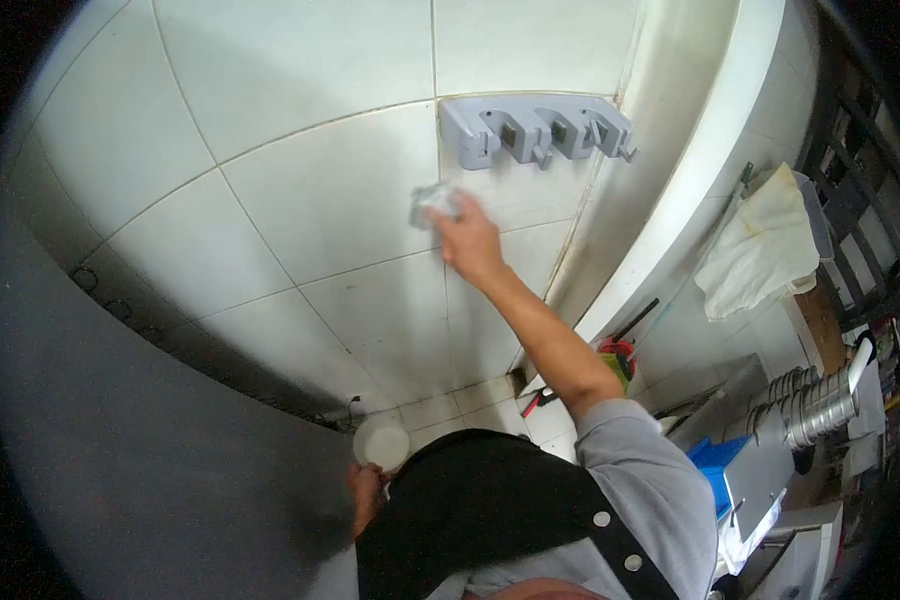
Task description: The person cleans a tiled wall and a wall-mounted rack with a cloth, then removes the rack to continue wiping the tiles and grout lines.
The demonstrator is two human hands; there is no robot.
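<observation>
My right hand (467,237) is stretched up to the white tiled wall (340,190), its fingers closed on a crumpled grey-white cloth (430,206). The cloth lies at the wall's surface and is slightly blurred. Just above and to the right of that hand, a grey plastic wall holder (525,125) with hooks and clips is fixed to the tiles. Low down, my left hand (366,492) grips the edge of a round white bowl (381,444). What the bowl holds cannot be made out.
A dark grey panel (150,430) fills the left side. A white vertical frame edge (710,120) stands right of the holder. Farther right hang a pale cloth (765,245) and a ribbed metal duct (820,405). A red bucket (620,350) stands behind the frame.
</observation>
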